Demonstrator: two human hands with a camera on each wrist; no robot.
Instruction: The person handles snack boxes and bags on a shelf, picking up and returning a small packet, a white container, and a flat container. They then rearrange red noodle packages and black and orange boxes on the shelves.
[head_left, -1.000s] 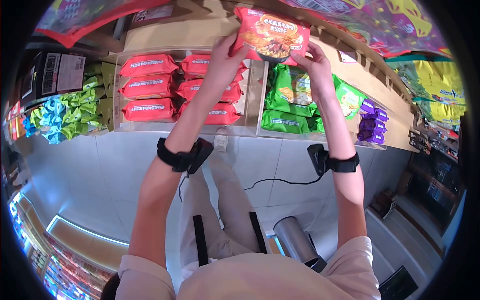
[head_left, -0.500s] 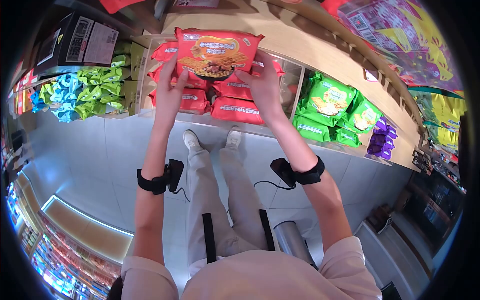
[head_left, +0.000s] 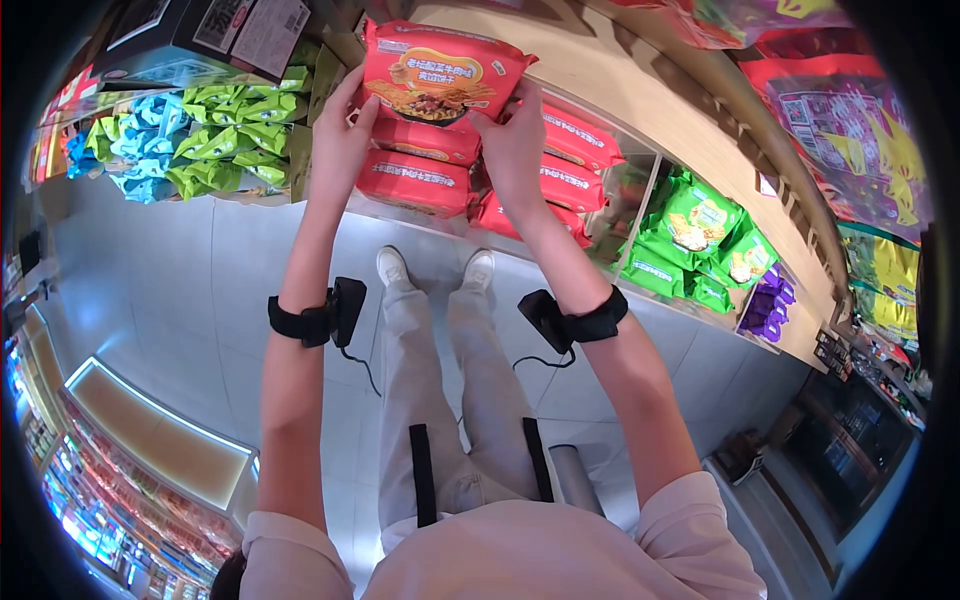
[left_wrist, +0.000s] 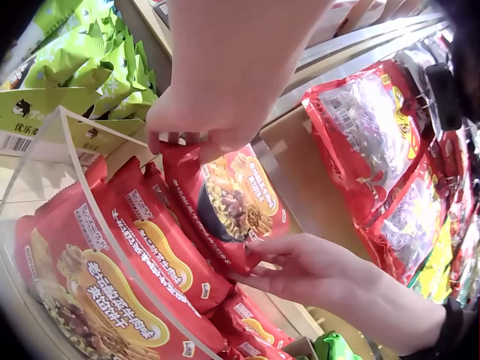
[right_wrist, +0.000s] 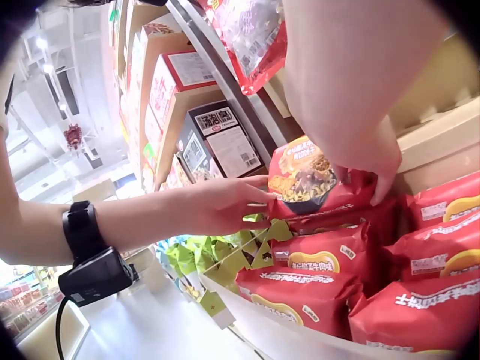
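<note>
Since a second ago, the red packet (head_left: 445, 85) has travelled leftward from above the clear divider (head_left: 642, 195) to over the left part of the red compartment, near its rear edge. Both hands have moved with it.

Left grip (head_left: 343, 145) is narrowed on the packet's left end, its thumb at the front face. Right grip (head_left: 513, 150) is narrowed likewise on the right end, so the packet is held between the two, its printed face leaning up towards the person. Whether its underside rests on anything cannot be made out for sure.

Below and in front of it, more red packets (head_left: 415, 180) lie in two columns; those of the left column are partly covered by the held one, and the right column extends towards the divider. Beyond the divider, green packets (head_left: 655, 270) fill the next compartment, with purple packets (head_left: 768, 305) further along, by the right end of the row. Behind the bins runs a pale wooden shelf (head_left: 590, 60).

Past the left edge of the red compartment sit small lime-green packets (head_left: 235, 140) and light-blue packets (head_left: 145, 160), with a black box (head_left: 150, 50) above them. Each forearm wears a black strap (head_left: 300, 325).
</note>
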